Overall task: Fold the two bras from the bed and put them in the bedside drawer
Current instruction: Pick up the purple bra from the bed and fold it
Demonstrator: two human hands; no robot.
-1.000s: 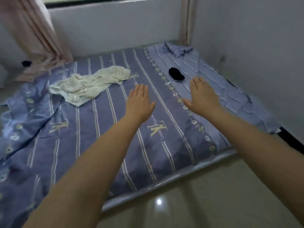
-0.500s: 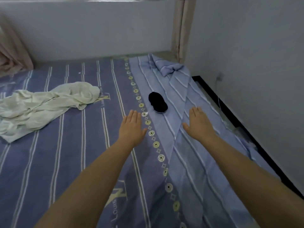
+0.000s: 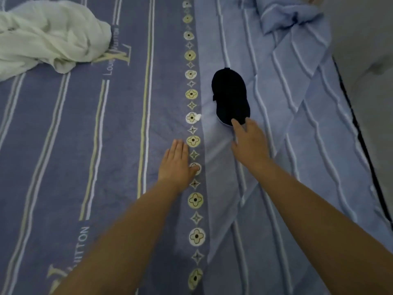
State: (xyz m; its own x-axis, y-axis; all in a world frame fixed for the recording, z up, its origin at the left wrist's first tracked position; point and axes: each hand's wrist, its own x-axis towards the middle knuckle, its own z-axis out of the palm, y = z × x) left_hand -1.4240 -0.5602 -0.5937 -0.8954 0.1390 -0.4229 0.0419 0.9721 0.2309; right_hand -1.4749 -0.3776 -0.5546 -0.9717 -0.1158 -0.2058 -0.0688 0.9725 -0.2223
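Observation:
A small black bra (image 3: 230, 96), bunched into a dark oval, lies on the light blue striped part of the bed sheet (image 3: 276, 128). My right hand (image 3: 249, 141) reaches over the sheet with fingers spread, and its fingertips touch the near edge of the black bra without closing on it. My left hand (image 3: 176, 165) lies flat and open on the darker blue sheet, to the left of the flower-pattern band and apart from the bra. I see no second bra and no drawer.
A crumpled white cloth (image 3: 49, 35) lies on the bed at the far left. A rumpled fold of the light blue sheet (image 3: 291, 15) is at the far right. A dark gap (image 3: 357, 128) runs between the bed's right edge and the grey wall (image 3: 372, 39).
The view has moved forward and down over the bed. Both hands have advanced; my right hand has reached the near edge of the black bra, which now looks much closer.

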